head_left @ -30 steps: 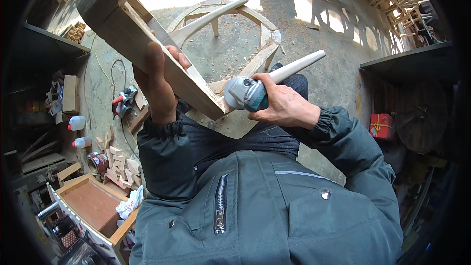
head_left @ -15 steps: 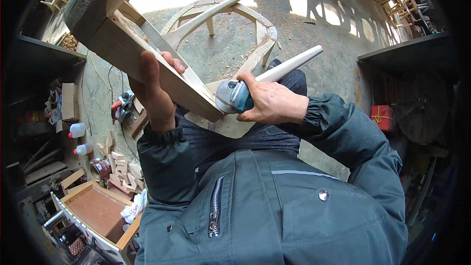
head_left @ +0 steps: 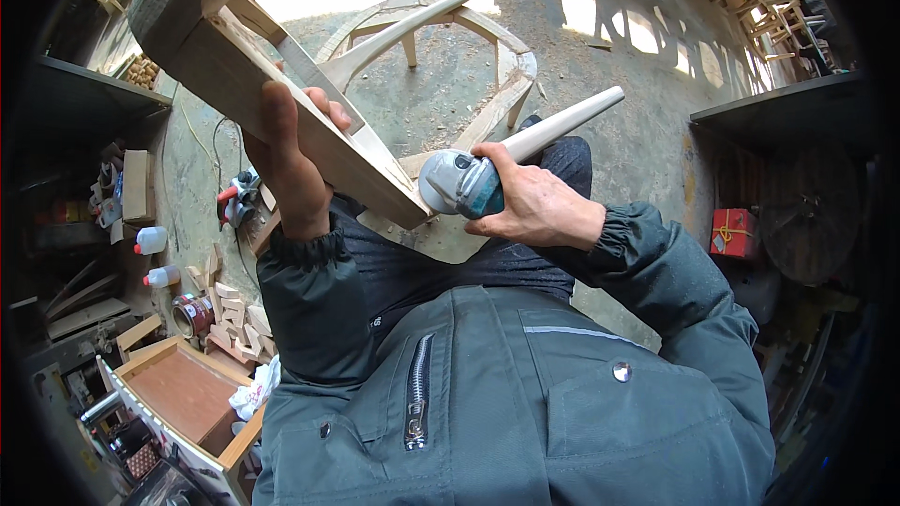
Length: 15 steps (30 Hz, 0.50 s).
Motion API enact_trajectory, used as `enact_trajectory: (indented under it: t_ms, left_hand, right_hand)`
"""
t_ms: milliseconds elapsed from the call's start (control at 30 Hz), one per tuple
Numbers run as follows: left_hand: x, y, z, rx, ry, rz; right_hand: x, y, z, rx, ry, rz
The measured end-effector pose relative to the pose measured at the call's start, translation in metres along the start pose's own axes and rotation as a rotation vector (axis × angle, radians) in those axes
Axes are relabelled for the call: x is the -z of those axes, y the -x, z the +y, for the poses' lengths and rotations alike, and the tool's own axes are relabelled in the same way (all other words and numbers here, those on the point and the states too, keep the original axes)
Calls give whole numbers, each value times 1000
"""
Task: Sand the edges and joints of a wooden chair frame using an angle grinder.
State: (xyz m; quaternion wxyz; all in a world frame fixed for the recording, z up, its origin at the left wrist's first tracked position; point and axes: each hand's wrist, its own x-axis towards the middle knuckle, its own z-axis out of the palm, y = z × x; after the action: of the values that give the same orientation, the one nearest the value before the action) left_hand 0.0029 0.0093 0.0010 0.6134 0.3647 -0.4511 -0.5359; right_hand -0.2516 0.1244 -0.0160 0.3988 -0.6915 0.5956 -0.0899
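1. A concrete floor, dusty and sunlit in patches, spreads under the whole scene, with wood scraps scattered on it.
2. A bare wooden chair frame stands on the floor ahead of the person, its curved rails pale and unfinished.
3. A wooden chair part, a flat panel with a thick slanted edge, is held up at chest height, tilted from upper left down to lower right, above the person's lap.
4. An open wooden box sits at lower left beside the person's jacket, with a white rag at its corner.
5. A pale tapered chair leg slants up to the right just behind the right hand.
6. The left hand is closed around the chair part from below, thumb up along its near face, fingers curled over the far side.
7. The right hand is wrapped tightly around a teal angle grinder, whose round grey head touches the lower end of the chair part.
8. A round tin and two small white bottles lie on the floor at left.
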Motion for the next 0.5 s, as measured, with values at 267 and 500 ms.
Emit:
enact_trajectory:
  t_ms: [267,500]
  left_hand:
    - [0,3,3,-12,4,17]
    - [2,-4,4,-24,-21,-47]
  right_hand:
    - [0,16,5,6,79,21]
    - [-13,24,8,-77,-81,185]
